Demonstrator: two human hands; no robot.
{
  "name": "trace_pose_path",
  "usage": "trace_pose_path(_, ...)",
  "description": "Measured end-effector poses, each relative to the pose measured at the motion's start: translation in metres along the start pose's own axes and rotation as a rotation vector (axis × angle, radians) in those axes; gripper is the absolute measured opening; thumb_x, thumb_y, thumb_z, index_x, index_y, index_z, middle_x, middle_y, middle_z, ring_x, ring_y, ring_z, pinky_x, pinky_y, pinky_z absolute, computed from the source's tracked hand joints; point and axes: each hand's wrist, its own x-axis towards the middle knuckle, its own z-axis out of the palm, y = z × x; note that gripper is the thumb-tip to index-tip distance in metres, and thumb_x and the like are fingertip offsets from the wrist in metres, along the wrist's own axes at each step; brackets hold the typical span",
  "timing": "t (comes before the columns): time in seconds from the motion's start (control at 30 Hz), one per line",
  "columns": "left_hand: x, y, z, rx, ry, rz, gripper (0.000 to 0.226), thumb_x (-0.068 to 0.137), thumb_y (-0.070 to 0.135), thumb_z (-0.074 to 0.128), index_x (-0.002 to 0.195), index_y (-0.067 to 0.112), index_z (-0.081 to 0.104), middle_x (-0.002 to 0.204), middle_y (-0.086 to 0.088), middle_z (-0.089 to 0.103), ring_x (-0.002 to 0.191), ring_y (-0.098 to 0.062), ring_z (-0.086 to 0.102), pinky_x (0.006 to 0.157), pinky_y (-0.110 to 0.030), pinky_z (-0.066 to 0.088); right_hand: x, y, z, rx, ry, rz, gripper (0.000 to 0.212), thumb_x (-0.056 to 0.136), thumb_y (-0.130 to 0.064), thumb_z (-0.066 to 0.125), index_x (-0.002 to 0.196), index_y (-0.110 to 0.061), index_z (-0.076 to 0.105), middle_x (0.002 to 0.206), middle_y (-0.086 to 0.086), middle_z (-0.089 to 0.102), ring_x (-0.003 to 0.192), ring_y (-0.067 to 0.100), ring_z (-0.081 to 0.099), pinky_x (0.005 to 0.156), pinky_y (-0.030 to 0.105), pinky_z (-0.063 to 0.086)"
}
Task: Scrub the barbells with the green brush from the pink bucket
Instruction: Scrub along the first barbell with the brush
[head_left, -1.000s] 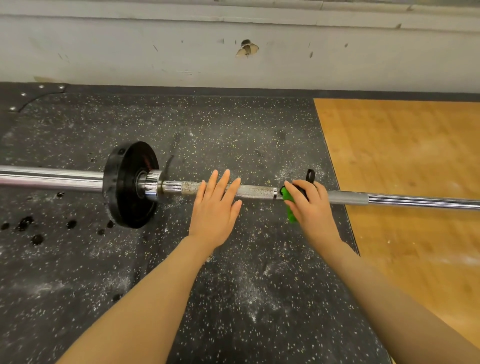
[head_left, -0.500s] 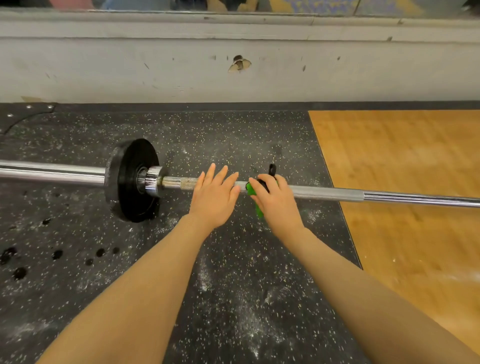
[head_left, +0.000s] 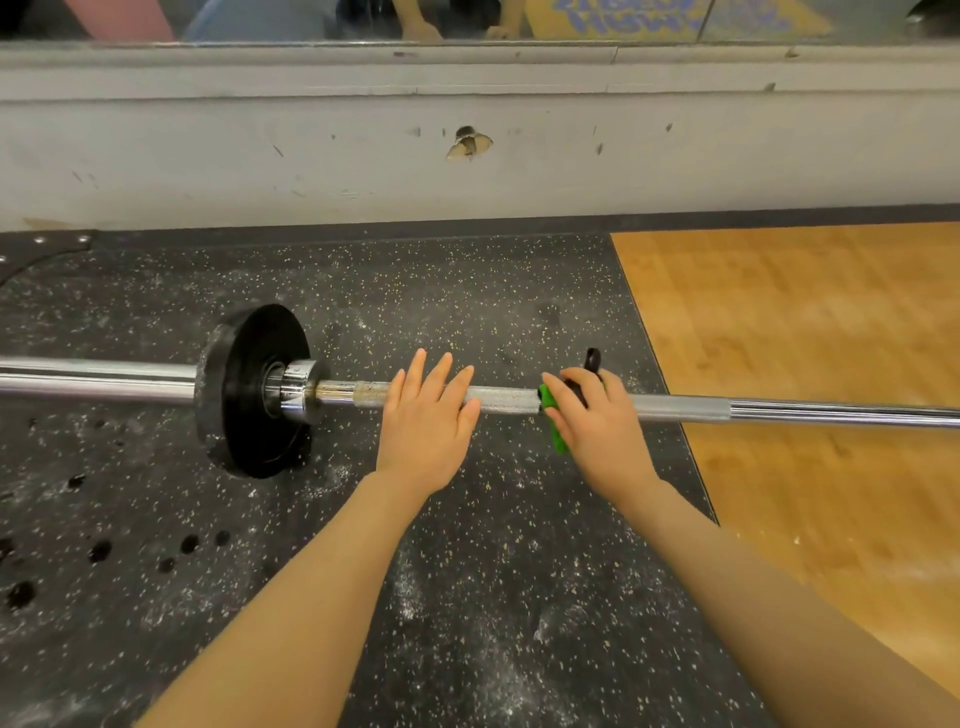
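Your right hand (head_left: 597, 421) is gripping the green brush (head_left: 555, 428) against the barbell (head_left: 506, 401); your left hand (head_left: 426, 415) is pressing flat, fingers straight. Pressing lightly, you are risking the bar rolling and the brush skidding off.

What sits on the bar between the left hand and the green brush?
Nothing: in the head view only bare knurled barbell runs from the left hand to the green brush.

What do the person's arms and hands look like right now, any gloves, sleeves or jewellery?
Both forearms are bare as far as the head view shows them: no sleeves visible. The left hand and the right hand wear no gloves. No rings, watch or wristbands show on the visible fingers or wrists. Anything above mid-forearm lies out of frame.
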Motion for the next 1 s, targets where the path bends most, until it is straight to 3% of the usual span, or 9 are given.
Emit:
trace_pose_path(0.23,-0.003,-0.001,0.0,0.011,-0.013,0.001,0.051,0.102,0.044,0.018,0.151,0.029,0.022,0.16,0.003,0.014,0.148,-0.021,-0.003,0.118,-0.038,-0.001,-0.011,0.023,-0.012,0.001,-0.034,0.013,0.035,0.097,-0.027,0.042,0.108,-0.004,0.065,0.101,0.012,0.062,0.088,0.029,0.047,0.076,0.039,0.045)
trace_pose_path(0.4,-0.005,0.001,-0.001,0.024,-0.012,-0.012,0.051,0.103,0.043,0.019,0.15,0.026,0.028,0.158,0.001,0.021,0.148,-0.022,0.005,0.119,-0.039,0.002,-0.015,0.037,-0.028,0.054,-0.126,0.048,0.038,0.096,-0.028,0.04,0.11,-0.003,0.064,0.103,0.013,0.062,0.09,0.035,0.053,0.077,0.043,0.05)
trace_pose_path(0.5,-0.005,0.005,-0.005,0.019,-0.017,-0.034,0.053,0.102,0.044,0.015,0.144,0.023,0.04,0.151,0.0,0.038,0.144,-0.024,0.021,0.118,-0.041,0.007,-0.018,0.038,-0.04,0.134,-0.16,0.16,0.034,0.097,-0.025,0.046,0.117,-0.002,0.062,0.112,0.014,0.06,0.102,0.035,0.051,0.085,0.045,0.049)
trace_pose_path(0.6,-0.008,0.009,-0.009,0.026,-0.04,-0.054,0.047,0.103,0.041,0.021,0.14,0.023,0.044,0.147,0.001,0.043,0.142,-0.024,0.026,0.118,-0.041,0.009,-0.032,0.048,-0.063,0.177,-0.117,0.302,0.032,0.094,-0.012,0.059,0.124,-0.001,0.061,0.121,0.016,0.057,0.11,0.032,0.045,0.09,0.038,0.041)
trace_pose_path(0.73,-0.022,0.012,-0.013,0.063,-0.089,-0.089,0.053,0.102,0.046,0.015,0.146,0.025,0.037,0.154,0.001,0.033,0.145,-0.023,0.019,0.119,-0.04,0.008,-0.057,0.071,-0.084,0.14,-0.106,0.3,0.034,0.093,-0.011,0.061,0.126,-0.002,0.06,0.121,0.017,0.057,0.111,0.033,0.044,0.089,0.039,0.044)
trace_pose_path(0.87,-0.036,0.044,-0.015,0.114,-0.073,-0.044,0.056,0.101,0.046,0.013,0.153,0.027,0.014,0.161,0.0,0.008,0.148,-0.019,0.001,0.12,-0.038,0.001,-0.069,0.088,-0.084,0.136,-0.125,0.304,0.036,0.094,-0.015,0.059,0.127,-0.003,0.058,0.12,0.015,0.057,0.11,0.034,0.046,0.09,0.045,0.045)
trace_pose_path(1.0,-0.038,0.105,0.0,0.077,-0.023,0.129,0.065,0.096,0.048,0.002,0.152,0.021,0.021,0.159,0.0,0.013,0.148,-0.019,0.007,0.118,-0.036,0.002,-0.07,0.079,-0.079,0.146,-0.125,0.252,0.032,0.094,-0.02,0.057,0.12,-0.002,0.063,0.116,0.016,0.06,0.105,0.037,0.052,0.086,0.047,0.05)
